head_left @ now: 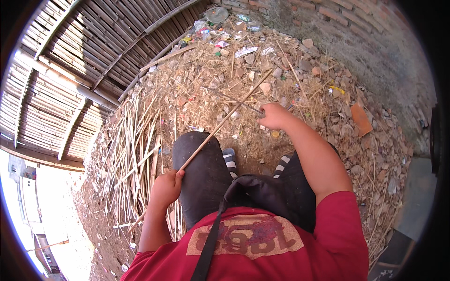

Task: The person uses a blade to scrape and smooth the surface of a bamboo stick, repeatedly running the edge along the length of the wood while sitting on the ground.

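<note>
My left hand [166, 187] is closed round a long, thin bamboo stick [215, 130]. The stick slants across my dark-trousered left knee, its far end up and to the right, its near end passing beside my left forearm. In my closed right hand [275, 116] is a knife [251, 108] with a narrow dark blade that points left and away from me. Blade and stick cross ahead of my knees; whether they touch, I cannot tell. My fingers hide the knife's handle.
Many split bamboo strips [133, 159] lie heaped on the left. Stones, straw and litter cover the ground [211, 70]. A bamboo slat wall [117, 33] rises at the far left, a brick wall [375, 51] at the far right. An orange brick piece [361, 120] lies on the right.
</note>
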`<action>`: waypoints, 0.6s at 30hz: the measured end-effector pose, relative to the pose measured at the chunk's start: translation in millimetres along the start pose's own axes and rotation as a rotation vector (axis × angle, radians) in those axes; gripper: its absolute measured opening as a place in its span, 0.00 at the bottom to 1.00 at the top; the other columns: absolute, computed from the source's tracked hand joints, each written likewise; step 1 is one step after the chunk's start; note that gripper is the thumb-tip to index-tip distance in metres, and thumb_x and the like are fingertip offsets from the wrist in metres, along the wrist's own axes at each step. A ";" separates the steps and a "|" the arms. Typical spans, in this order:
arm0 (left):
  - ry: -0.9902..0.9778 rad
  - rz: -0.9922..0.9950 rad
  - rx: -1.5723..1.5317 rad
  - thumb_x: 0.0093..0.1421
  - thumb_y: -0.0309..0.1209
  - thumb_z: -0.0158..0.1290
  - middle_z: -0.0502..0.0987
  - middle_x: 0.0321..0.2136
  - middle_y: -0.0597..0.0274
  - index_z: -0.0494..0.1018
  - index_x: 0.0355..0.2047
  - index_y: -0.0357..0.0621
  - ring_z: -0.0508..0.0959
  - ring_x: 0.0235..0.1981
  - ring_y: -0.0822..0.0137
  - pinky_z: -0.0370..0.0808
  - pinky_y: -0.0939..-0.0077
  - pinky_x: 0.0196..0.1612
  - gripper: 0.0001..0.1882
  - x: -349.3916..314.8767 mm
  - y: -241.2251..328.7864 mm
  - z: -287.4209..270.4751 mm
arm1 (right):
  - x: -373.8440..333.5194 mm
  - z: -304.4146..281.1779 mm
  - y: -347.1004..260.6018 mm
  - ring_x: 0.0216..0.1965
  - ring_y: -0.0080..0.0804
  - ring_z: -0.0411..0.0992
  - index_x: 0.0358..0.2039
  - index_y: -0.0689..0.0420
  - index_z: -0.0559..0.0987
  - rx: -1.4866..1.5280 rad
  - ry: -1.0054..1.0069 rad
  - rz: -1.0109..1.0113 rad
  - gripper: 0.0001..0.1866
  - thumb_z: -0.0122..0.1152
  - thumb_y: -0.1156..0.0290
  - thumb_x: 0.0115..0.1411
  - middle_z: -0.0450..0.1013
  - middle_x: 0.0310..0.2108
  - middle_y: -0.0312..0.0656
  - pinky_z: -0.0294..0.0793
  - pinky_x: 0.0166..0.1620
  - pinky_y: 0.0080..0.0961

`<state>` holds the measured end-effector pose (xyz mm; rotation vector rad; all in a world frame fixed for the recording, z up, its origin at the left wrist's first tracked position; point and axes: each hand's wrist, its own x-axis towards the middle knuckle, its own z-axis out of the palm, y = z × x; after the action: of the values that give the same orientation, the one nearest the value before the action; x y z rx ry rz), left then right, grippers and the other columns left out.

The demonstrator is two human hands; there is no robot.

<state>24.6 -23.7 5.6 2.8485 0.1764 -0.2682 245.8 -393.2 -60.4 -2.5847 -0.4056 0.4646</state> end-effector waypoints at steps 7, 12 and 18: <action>-0.058 0.030 -0.034 0.71 0.45 0.45 0.76 0.23 0.36 0.73 0.27 0.36 0.77 0.29 0.34 0.71 0.43 0.34 0.24 -12.8 -12.3 -5.2 | -5.0 -10.3 5.4 0.43 0.50 0.78 0.44 0.62 0.82 0.077 -0.043 0.106 0.23 0.65 0.61 0.49 0.80 0.39 0.55 0.77 0.48 0.41; -0.049 0.026 -0.017 0.71 0.45 0.45 0.76 0.23 0.37 0.73 0.27 0.36 0.76 0.29 0.34 0.70 0.44 0.34 0.24 -13.8 -14.8 -0.3 | -13.9 -9.7 -24.8 0.43 0.51 0.78 0.43 0.60 0.82 -0.077 -0.055 -0.073 0.22 0.65 0.61 0.49 0.80 0.39 0.54 0.77 0.48 0.41; -0.001 0.038 -0.064 0.71 0.44 0.45 0.76 0.23 0.36 0.72 0.27 0.35 0.77 0.29 0.34 0.70 0.43 0.33 0.23 -9.1 -20.6 12.8 | 1.0 -0.2 11.9 0.45 0.49 0.78 0.49 0.58 0.81 0.047 -0.048 0.039 0.26 0.64 0.61 0.49 0.79 0.43 0.54 0.77 0.49 0.40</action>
<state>10.6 -8.5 -10.0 2.7856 0.1282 -0.2513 249.1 -402.9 -66.5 -2.5442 -0.3576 0.5448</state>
